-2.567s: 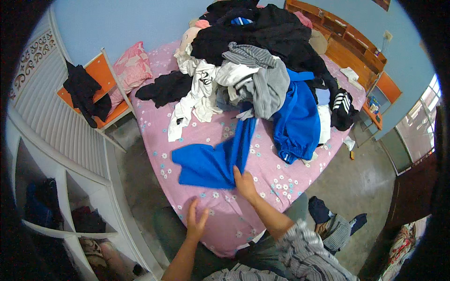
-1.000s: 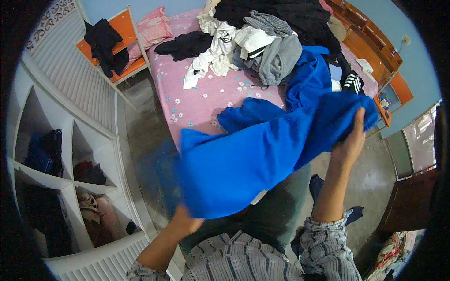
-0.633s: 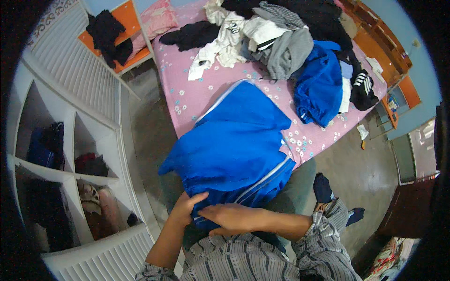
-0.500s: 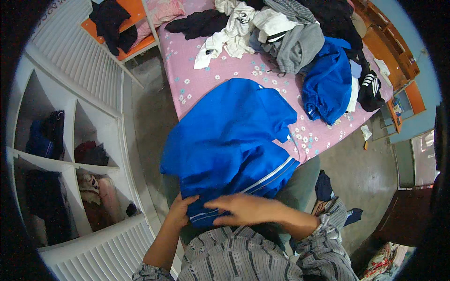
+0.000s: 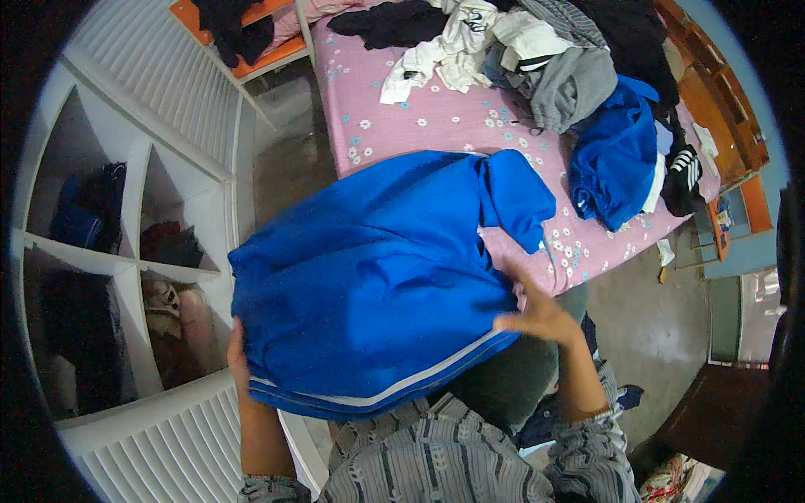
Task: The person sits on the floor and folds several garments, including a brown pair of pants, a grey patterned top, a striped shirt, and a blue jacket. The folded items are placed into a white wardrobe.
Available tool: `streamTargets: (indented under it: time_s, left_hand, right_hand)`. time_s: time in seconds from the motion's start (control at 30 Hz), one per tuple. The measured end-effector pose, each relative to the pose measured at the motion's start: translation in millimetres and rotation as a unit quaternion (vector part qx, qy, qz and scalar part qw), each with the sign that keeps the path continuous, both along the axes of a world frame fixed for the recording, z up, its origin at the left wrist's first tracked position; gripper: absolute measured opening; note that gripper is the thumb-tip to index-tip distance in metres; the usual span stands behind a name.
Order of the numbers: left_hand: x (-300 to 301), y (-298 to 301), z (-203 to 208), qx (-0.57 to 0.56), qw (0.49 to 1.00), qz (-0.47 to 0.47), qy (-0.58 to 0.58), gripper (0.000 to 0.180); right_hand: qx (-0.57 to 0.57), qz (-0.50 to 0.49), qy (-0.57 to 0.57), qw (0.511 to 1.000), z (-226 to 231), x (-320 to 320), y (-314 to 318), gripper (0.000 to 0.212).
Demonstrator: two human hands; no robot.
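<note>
A blue garment with white stripes along its near edge (image 5: 377, 285) spreads over my lap and onto the bed's near end; whether it is a track jacket or trousers I cannot tell. My left hand (image 5: 238, 356) grips the garment's left end, with most of its fingers hidden behind the cloth. By the right end, next to the stripes, my right hand (image 5: 543, 317) has thumb and fingers apart. A narrower part of the garment lies folded toward the upper right on the bed.
The bed (image 5: 369, 126) has a pink flowered sheet. A clothes pile with a grey garment (image 5: 574, 88) and another blue garment (image 5: 616, 159) covers its far right. White shelves (image 5: 138, 210) holding clothes stand at left, an orange chair (image 5: 272, 59) beyond. Dark clothes (image 5: 545, 423) lie on the floor.
The garment's near part has spread leftward, and its stripes now run along the whole near edge. My left hand has moved left; my right hand has gone right and farther away.
</note>
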State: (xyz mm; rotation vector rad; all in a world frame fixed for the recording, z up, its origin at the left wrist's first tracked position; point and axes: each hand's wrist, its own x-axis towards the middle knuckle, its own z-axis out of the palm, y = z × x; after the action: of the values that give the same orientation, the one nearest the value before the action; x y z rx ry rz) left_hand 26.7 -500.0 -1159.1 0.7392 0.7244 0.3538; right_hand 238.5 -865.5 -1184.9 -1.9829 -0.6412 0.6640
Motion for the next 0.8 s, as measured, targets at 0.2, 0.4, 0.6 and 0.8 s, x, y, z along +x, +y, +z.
streamTargets:
  time_s: [0.2, 0.4, 0.6, 0.8]
  left_hand:
    - [1, 9, 9, 0.049, 0.997, 0.044, 0.051, 0.046]
    - [23, 20, 23, 0.186, 0.978, -0.048, 0.086, 0.051]
    - [28, -16, 33, 0.523, 0.828, -0.166, 0.115, 0.042]
    - [30, -51, 13, 0.516, 0.786, -0.279, 0.194, 0.047]
  right_hand:
    - [-0.177, -0.003, -0.175, 0.968, -42, -49, 5, 0.086]
    - [-0.159, -0.224, -0.141, 0.951, 11, 7, 0, 0.026]
    - [0.015, -0.305, -0.650, 0.696, 127, 43, -44, 0.020]
    - [-0.263, -0.218, -0.429, 0.836, 36, 52, -41, 0.019]
